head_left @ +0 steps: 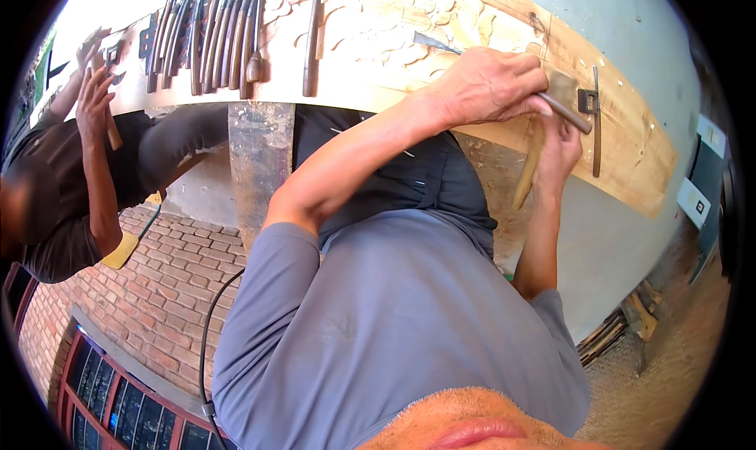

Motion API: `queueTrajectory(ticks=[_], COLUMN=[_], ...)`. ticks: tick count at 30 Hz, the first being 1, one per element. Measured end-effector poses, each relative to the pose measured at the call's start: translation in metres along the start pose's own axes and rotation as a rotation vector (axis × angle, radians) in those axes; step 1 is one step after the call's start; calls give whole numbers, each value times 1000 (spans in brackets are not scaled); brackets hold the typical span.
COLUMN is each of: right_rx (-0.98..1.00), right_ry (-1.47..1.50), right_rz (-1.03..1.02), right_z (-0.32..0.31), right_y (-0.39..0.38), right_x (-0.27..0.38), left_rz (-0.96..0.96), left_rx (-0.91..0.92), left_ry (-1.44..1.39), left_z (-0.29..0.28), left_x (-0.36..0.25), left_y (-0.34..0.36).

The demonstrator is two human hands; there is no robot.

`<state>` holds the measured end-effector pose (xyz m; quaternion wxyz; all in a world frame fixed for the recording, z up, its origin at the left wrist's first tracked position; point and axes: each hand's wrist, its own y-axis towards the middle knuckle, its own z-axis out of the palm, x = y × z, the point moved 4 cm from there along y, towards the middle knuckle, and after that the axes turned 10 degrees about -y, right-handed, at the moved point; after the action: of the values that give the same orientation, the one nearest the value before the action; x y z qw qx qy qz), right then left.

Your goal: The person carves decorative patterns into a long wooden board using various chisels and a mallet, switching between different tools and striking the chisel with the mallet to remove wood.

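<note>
Brickwork (173,285) spread at eight o'clock, a red-framed window (130,411) below it toward seven. Grey surface (657,56) curved at two, brown floor (654,395) at four; glare (98,17) whitened ten.

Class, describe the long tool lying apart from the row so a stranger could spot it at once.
Start with the pale wooden board across the top. On its left part lies a tight row of dark tools; look just right, before the wearer's left hand. There lies one slim tool with a brown handle, set apart by a gap while its neighbours crowd together.
</note>
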<state>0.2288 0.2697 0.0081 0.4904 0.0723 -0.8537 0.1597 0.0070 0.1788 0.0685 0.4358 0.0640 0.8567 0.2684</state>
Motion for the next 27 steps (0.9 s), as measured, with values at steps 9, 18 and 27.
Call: queueTrajectory(ticks=[9, 18, 27], right_rx=[222, 197, 177], right_ry=[592, 307, 246], right_rz=[325, 254, 217], right_z=[-27, -21, -19], right_y=[-20, -19, -21], right_x=[-19, -15, -9], left_rz=[117, 100, 77], left_rx=[87, -52, -84], left_ry=[-30, -22, -37], left_z=[29, 22, 21], left_x=[11, 19, 23], left_y=[-3, 3, 7])
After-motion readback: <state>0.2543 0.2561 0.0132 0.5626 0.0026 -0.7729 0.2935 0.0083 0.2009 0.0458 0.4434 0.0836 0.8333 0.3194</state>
